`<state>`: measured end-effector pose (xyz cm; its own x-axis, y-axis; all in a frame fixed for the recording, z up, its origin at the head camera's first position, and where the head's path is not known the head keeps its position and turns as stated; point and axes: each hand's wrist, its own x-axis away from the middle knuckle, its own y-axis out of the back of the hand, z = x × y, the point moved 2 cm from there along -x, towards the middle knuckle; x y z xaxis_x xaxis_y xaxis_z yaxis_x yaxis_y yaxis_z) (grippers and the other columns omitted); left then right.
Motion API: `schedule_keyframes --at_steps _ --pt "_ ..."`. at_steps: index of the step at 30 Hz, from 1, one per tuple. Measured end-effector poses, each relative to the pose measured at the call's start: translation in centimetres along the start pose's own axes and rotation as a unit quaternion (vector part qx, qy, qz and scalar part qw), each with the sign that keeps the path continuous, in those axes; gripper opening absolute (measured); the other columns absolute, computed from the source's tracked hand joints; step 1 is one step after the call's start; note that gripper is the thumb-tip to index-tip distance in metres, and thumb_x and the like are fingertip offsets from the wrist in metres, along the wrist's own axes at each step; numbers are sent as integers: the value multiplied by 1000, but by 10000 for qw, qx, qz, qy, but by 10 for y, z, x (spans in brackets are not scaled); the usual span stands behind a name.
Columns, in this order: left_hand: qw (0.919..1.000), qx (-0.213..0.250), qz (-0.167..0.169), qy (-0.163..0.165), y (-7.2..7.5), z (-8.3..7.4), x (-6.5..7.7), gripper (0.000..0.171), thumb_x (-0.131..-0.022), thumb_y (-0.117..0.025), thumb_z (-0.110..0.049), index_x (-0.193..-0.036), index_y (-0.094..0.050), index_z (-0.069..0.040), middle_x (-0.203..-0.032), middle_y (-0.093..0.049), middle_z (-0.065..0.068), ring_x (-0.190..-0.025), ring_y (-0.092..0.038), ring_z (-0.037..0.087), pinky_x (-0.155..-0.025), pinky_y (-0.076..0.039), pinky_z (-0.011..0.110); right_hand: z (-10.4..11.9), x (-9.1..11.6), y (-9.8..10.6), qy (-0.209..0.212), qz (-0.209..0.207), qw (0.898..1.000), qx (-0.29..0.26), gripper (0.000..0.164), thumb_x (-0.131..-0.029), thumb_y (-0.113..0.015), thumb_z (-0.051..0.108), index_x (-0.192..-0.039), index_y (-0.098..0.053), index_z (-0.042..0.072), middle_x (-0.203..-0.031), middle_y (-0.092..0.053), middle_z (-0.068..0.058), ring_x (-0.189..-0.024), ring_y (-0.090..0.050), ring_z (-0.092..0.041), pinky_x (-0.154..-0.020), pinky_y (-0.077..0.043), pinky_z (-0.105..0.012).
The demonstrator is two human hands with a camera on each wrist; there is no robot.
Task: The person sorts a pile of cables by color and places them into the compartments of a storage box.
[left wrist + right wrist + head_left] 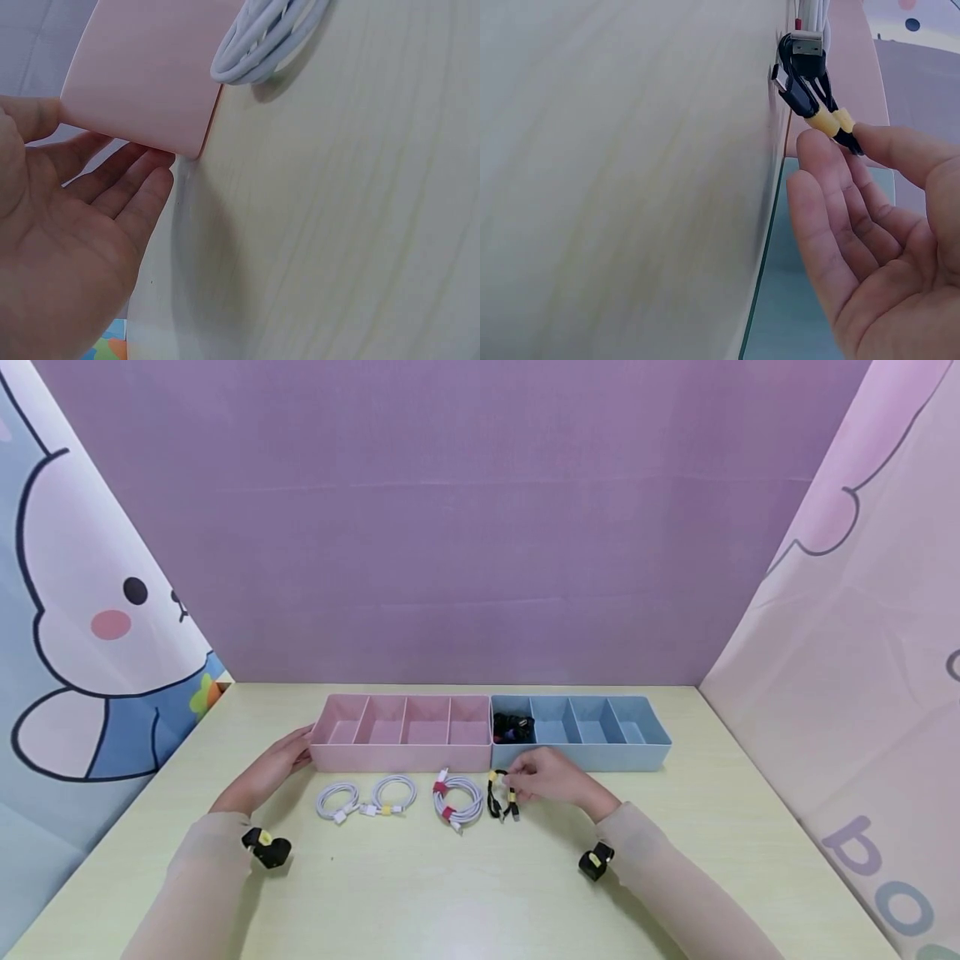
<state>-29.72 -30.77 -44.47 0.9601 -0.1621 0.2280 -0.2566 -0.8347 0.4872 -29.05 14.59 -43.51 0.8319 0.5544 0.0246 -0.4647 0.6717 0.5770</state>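
My right hand point(551, 774) pinches a short coiled black cable point(495, 797) between thumb and fingers, in front of the blue box point(581, 758). In the right wrist view the black cable point(799, 94) has yellow ties and shows its metal USB plug. At the left end of the pink box point(401, 758), my left hand point(273, 768) rests with its fingers loosely extended. The left wrist view shows the fingertips of the left hand point(82, 202) right at the edge of the pink box point(150, 75).
Two coiled white cables, one plain point(337, 802) and one with a yellow tie point(393, 795), lie before the pink box. A thicker white coil point(457, 800) with red ties lies beside the black one. Dark cables point(513, 727) fill the blue box's leftmost compartment.
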Motion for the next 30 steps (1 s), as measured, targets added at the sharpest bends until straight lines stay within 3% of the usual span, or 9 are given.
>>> schedule_keyframes --at_steps 9,17,25,30 --pt "10000 15 17 -23 0 -3 0 77 -106 -25 -59 -162 -5 -9 -166 -9 20 -149 -18 42 -119 -19 58 0 -1 1 1 -62 10000 -39 19 -98 -67 19 -101 -73 1 -79 -71 -7 -71 -69 -26 -61 -58 -32" --pt "10000 30 40 -56 -1 -6 1 77 -106 -25 -57 -162 -5 -8 -165 -10 21 -148 -19 42 -119 -19 58 5 1 4 -51 -173 9997 147 21 -99 -65 23 -104 -74 4 -77 -69 -7 -66 -64 -19 -59 -53 -29" --pt "10000 20 16 -29 -1 -5 2 77 -106 -25 -58 -162 -5 -8 -165 -9 21 -148 -19 42 -119 -19 58 14 2 13 -15 -259 9997 42 24 -101 -63 20 -109 -70 -1 -78 -68 -4 -71 -66 -28 -66 -58 -43" --pt "10000 -9 21 -55 0 -3 2 78 -106 -25 -59 -162 -5 -9 -166 -9 20 -149 -18 42 -119 -18 59 19 2 20 113 -369 9993 25 26 -101 -63 21 -110 -70 -3 -80 -69 -7 -74 -68 -33 -67 -59 -43"
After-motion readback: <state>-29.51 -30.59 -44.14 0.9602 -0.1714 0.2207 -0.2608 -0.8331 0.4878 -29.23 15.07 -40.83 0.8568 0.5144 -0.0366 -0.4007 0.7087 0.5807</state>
